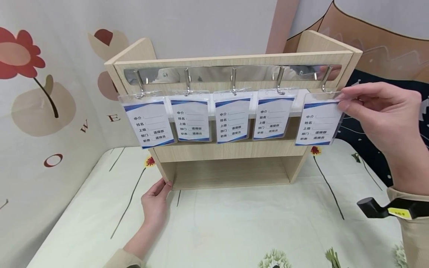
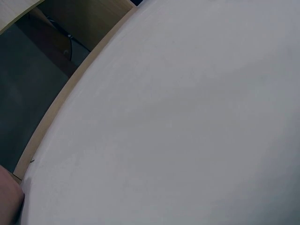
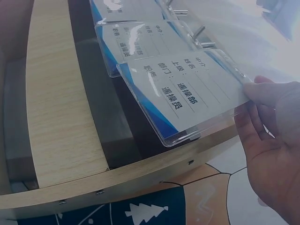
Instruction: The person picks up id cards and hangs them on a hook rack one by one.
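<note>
In the head view a light wooden rack (image 1: 221, 153) carries a metal strip with several hooks. My right hand (image 1: 385, 108) pinches the upper right corner of a badge holder (image 1: 316, 123) at the rightmost hook (image 1: 326, 79); its clear plastic sleeve holds a blue-and-white card. The same badge (image 3: 187, 93) fills the middle of the right wrist view, thumb and fingers at its edge. My left hand (image 1: 156, 203) holds the rack's lower left corner, its fingertips partly hidden. Only a bit of that hand (image 2: 9, 199) shows in the left wrist view.
More badge holders hang from the other hooks, including one at the far left (image 1: 149, 123) and one in the middle (image 1: 232, 119). The rack stands on a pale flowered cloth (image 1: 234, 223), with a patterned curtain (image 1: 207, 26) behind it. An open lower shelf (image 1: 231, 173) faces me.
</note>
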Demonstrator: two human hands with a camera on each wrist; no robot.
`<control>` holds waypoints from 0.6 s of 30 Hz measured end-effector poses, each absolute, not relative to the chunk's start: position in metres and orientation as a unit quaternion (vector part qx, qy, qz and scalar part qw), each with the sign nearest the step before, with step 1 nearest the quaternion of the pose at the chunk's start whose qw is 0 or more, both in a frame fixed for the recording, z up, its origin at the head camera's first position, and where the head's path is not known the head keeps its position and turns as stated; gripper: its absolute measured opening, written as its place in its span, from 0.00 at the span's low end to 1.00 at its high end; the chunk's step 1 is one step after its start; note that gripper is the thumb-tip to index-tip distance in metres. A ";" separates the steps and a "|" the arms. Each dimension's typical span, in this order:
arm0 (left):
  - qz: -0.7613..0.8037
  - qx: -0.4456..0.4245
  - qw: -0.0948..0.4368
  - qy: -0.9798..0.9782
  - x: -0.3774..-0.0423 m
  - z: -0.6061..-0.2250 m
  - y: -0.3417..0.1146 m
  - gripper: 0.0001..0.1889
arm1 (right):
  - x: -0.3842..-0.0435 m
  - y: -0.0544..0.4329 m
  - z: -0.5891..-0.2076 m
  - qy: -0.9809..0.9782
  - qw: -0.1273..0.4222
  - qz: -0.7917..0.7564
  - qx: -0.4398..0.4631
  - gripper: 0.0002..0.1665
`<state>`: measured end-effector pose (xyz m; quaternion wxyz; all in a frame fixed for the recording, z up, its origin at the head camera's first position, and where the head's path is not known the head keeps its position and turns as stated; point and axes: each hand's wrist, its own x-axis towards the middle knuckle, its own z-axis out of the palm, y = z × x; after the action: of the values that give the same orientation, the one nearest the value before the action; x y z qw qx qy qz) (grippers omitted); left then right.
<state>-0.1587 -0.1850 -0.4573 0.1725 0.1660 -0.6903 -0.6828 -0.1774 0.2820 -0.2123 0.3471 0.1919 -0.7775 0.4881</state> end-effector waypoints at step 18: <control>-0.682 0.167 0.169 -0.691 -0.159 -0.458 -0.185 0.19 | -0.176 0.285 -0.217 -0.770 0.351 0.502 0.178 0.16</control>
<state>-0.1593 -0.1855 -0.4579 0.1693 0.1672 -0.6912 -0.6824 -0.1757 0.2850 -0.2174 0.3513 0.1777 -0.7699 0.5022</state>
